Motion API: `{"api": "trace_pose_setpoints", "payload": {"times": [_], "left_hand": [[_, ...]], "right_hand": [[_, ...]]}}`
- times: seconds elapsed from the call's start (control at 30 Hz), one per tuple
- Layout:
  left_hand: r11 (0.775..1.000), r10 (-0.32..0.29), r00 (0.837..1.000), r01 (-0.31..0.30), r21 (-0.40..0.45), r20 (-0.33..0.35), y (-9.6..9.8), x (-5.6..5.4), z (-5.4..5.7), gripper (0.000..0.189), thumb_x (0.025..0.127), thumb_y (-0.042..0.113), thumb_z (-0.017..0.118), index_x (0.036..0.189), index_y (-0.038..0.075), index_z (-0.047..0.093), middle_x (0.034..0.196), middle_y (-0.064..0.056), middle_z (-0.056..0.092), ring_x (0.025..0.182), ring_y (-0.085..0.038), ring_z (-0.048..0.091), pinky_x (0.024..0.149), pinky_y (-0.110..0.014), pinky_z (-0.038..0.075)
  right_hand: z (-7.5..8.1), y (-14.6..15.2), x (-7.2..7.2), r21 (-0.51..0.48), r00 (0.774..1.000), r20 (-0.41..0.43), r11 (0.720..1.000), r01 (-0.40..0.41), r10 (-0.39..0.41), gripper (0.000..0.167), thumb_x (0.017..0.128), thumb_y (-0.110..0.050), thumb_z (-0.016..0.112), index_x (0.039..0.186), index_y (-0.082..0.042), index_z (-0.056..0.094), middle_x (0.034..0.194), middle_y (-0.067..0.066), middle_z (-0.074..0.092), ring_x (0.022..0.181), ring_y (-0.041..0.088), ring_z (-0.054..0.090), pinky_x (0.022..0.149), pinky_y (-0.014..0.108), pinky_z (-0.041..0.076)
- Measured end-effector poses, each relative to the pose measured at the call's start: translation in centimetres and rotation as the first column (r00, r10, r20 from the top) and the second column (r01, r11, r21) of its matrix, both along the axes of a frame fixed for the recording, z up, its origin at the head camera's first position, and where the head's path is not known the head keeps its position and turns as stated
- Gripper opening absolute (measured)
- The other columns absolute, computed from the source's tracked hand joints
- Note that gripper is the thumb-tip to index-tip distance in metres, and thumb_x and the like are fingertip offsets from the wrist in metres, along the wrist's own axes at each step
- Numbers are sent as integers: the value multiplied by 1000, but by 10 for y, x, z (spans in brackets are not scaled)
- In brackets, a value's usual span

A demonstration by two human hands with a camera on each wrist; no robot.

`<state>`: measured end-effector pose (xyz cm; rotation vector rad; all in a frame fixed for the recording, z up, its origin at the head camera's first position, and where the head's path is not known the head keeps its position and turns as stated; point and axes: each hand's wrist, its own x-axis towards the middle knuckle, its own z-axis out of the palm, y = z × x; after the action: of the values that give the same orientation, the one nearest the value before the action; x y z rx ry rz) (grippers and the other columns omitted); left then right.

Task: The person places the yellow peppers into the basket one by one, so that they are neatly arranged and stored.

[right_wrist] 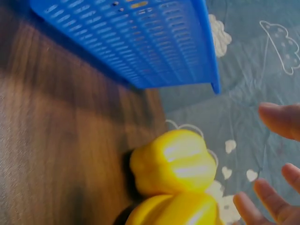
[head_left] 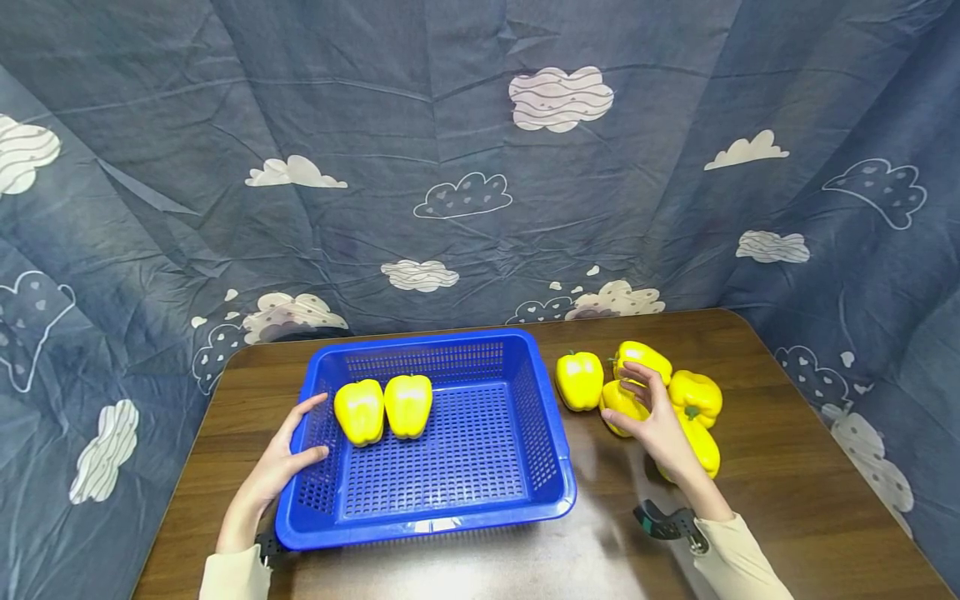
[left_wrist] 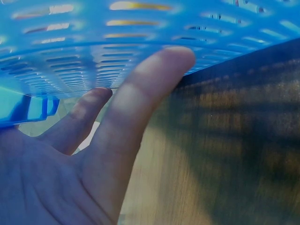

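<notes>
Two yellow bell peppers (head_left: 360,412) sit side by side in the left part of a blue plastic basket (head_left: 420,528). My left hand (head_left: 273,458) is at the basket's left side, thumb and forefinger spread and extended at its rim; the left wrist view shows the thumb (left_wrist: 136,98) close against the slotted wall. On the right, my right hand (head_left: 656,421) hovers with parted fingers over a bell pepper (head_left: 621,407), partly hiding it. More yellow peppers (head_left: 580,381) cluster around that hand. The right wrist view shows nothing between its fingers (right_wrist: 272,199).
The brown wooden table (head_left: 787,425) carries the basket and the loose peppers. A blue-grey curtain with white clouds (head_left: 465,150) hangs behind the table and at both sides. The basket's right wall (head_left: 551,433) stands between the two groups of peppers.
</notes>
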<state>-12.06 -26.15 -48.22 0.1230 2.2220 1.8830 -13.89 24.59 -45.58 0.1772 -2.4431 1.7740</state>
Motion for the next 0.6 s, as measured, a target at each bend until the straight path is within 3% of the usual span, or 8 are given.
{"api": "trace_pose_setpoints", "payload": {"times": [0.23,0.5,0.6], "left_hand": [[1000,-1,1000,1,11,2,1,0,0,70,89,-2,56,149,15,23,150,-25,18,124,-48,36,90,-47,45],[1000,-4,1000,4,9,-9,0,0,-1,70,90,-1,56,149,16,23,149,-26,20,123,-48,37,88,-45,47],[1000,-7,1000,7,17,-14,0,-1,-2,69,89,-2,56,148,15,23,147,-27,22,120,-47,38,85,-41,49]], "right_hand": [[-4,7,6,17,997,59,999,46,-46,71,84,3,68,141,2,25,140,25,34,128,39,35,103,28,32],[-11,7,11,19,998,44,999,38,-39,71,83,4,68,140,5,25,140,27,35,128,40,35,97,16,33],[-12,6,14,13,999,39,999,38,-38,71,83,5,68,140,5,26,139,27,36,125,38,37,98,19,34]]}}
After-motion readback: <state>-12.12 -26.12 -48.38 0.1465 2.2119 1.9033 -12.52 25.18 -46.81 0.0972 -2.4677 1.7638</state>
